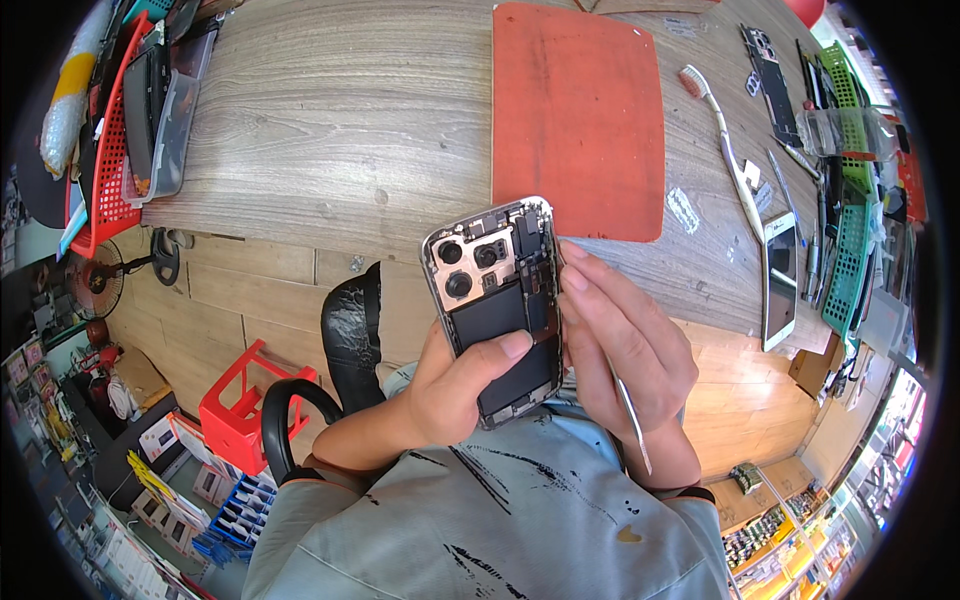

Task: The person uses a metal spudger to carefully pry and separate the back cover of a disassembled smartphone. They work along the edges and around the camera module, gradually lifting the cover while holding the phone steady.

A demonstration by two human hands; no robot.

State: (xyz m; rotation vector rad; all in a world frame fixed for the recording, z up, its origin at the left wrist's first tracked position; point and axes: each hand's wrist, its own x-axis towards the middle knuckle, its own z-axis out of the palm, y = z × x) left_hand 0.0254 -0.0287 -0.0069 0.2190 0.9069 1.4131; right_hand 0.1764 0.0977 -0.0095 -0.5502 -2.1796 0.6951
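My left hand (447, 393) is closed around an opened smartphone (487, 325) held over my lap at the table's near edge. Its thumb lies across the black battery, with the other fingers mostly hidden behind the phone. The back cover is off, baring three camera lenses in a copper-coloured plate at the top left and circuit parts beside them. In my right hand (632, 350) is a thin metal tool (628, 415), its lower end sticking out below the palm. The right fingertips are pinched at the phone's upper right edge, and the tool's working tip is hidden.
An orange-red mat (578, 120) lies on the wooden table (330, 110). To its right are a toothbrush (728, 140), a white phone (780, 285) and green baskets (848, 260). A red basket (112, 150) stands far left. On the floor are a red stool (235, 405) and a fan.
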